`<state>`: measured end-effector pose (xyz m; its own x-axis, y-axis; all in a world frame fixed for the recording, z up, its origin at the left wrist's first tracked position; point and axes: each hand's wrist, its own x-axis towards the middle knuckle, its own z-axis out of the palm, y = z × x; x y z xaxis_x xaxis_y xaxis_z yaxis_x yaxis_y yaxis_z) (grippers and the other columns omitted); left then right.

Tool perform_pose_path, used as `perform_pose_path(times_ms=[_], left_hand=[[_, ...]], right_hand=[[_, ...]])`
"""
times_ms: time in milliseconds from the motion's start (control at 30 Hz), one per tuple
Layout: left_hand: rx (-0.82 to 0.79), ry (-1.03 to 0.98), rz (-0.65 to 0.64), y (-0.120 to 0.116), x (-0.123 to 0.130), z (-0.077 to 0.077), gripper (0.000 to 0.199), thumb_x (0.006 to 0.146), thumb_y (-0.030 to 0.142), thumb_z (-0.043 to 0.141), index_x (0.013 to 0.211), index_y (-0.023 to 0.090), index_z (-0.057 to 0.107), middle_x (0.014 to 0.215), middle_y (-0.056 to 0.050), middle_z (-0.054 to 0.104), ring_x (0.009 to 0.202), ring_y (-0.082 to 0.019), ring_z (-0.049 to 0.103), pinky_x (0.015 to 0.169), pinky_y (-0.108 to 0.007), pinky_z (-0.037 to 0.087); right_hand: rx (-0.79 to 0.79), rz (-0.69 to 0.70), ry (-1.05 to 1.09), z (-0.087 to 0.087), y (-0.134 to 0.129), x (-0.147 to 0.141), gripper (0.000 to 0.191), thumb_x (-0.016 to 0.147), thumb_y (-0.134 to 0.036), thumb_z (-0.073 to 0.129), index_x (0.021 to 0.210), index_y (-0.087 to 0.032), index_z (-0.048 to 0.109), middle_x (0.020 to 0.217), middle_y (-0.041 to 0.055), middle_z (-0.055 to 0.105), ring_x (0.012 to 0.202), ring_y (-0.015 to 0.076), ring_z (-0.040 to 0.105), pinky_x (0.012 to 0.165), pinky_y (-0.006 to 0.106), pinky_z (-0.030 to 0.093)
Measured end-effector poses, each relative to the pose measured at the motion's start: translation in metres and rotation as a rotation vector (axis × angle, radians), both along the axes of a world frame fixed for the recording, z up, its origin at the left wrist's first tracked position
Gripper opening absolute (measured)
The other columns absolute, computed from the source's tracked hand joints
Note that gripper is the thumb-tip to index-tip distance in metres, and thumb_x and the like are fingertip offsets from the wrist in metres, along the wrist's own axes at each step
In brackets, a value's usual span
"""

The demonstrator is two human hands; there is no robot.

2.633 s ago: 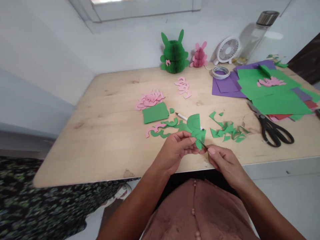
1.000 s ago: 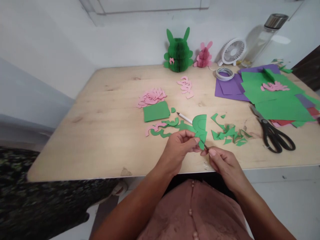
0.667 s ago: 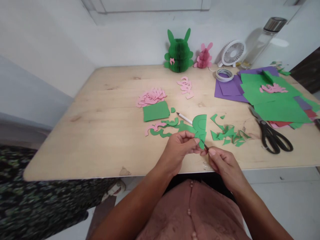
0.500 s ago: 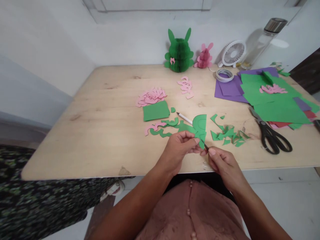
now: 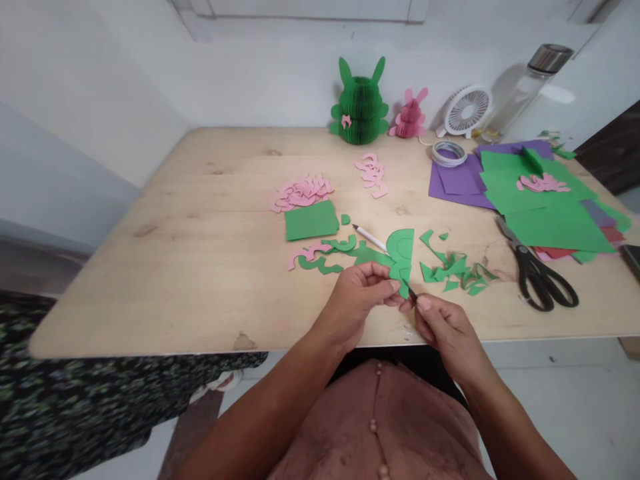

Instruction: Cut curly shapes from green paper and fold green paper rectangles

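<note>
My left hand (image 5: 367,293) pinches a green paper cutout (image 5: 401,250) with a rounded, scalloped left edge and a straight right edge; curved lines show on it. In my right hand (image 5: 445,320) is a thin dark pointed tool (image 5: 412,293), its tip against the lower part of the cutout. Fingers cover most of that tool, so its exact kind is unclear. A white pencil (image 5: 370,237) lies just beyond the cutout. Left of it are wavy green paper strips (image 5: 320,267) and a wavy pink strip (image 5: 305,253). Green paper scraps (image 5: 457,270) lie to the right.
Black-handled scissors (image 5: 537,273) lie right, beside green sheets (image 5: 555,223) and purple sheets (image 5: 460,183). Pink cutouts (image 5: 305,193) and a green card stack (image 5: 311,221) are left. A green paper bunny (image 5: 359,110), pink bunny (image 5: 409,119), fan (image 5: 467,110) and bottle (image 5: 525,90) stand at the back.
The camera view has shifted slightly. Both hands keep nearly the same pose, with the dark tool still at the lower part of the green cutout.
</note>
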<state>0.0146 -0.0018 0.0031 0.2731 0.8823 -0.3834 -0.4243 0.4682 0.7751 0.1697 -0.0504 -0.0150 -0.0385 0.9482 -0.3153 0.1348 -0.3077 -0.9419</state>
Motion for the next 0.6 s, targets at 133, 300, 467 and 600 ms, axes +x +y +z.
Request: perform_pose_path(times_ms=[133, 300, 467, 600], left_hand=[[0.047, 0.030, 0.029, -0.0002, 0.0015, -0.0009, 0.019, 0.062, 0.020, 0.075, 0.072, 0.015, 0.060, 0.059, 0.002, 0.063, 0.054, -0.010, 0.058, 0.061, -0.025, 0.045], [0.065, 0.044, 0.050, -0.0010, 0.0028, -0.0006, 0.016, 0.063, 0.017, 0.075, 0.072, 0.015, 0.061, 0.060, 0.003, 0.064, 0.054, -0.009, 0.057, 0.060, -0.023, 0.045], [0.041, 0.021, 0.064, -0.0021, 0.0036, -0.0008, 0.021, 0.062, 0.017, 0.076, 0.076, 0.015, 0.061, 0.059, 0.003, 0.064, 0.054, -0.009, 0.058, 0.061, -0.023, 0.046], [0.029, -0.009, 0.057, -0.0024, 0.0035, -0.0011, 0.024, 0.062, 0.017, 0.077, 0.079, 0.015, 0.060, 0.058, 0.005, 0.062, 0.052, -0.008, 0.057, 0.061, -0.023, 0.045]], right_hand=[[-0.009, 0.002, 0.000, -0.0006, 0.0001, 0.0003, 0.047, 0.086, -0.059, 0.050, 0.082, -0.015, 0.064, 0.047, -0.0077, 0.029, 0.044, 0.0094, 0.022, 0.044, 0.024, 0.016], [-0.012, 0.000, 0.007, 0.0007, 0.0010, -0.0006, 0.050, 0.084, -0.062, 0.051, 0.081, -0.014, 0.063, 0.046, -0.0083, 0.027, 0.044, 0.0091, 0.020, 0.044, 0.025, 0.014], [0.003, 0.003, 0.004, 0.0001, 0.0004, -0.0001, 0.048, 0.086, -0.059, 0.050, 0.080, -0.013, 0.063, 0.047, -0.0078, 0.028, 0.045, 0.0090, 0.021, 0.045, 0.025, 0.014], [0.013, 0.001, 0.002, -0.0016, -0.0002, 0.0006, 0.048, 0.087, -0.059, 0.050, 0.082, -0.013, 0.064, 0.048, -0.0079, 0.028, 0.046, 0.0088, 0.021, 0.045, 0.026, 0.013]])
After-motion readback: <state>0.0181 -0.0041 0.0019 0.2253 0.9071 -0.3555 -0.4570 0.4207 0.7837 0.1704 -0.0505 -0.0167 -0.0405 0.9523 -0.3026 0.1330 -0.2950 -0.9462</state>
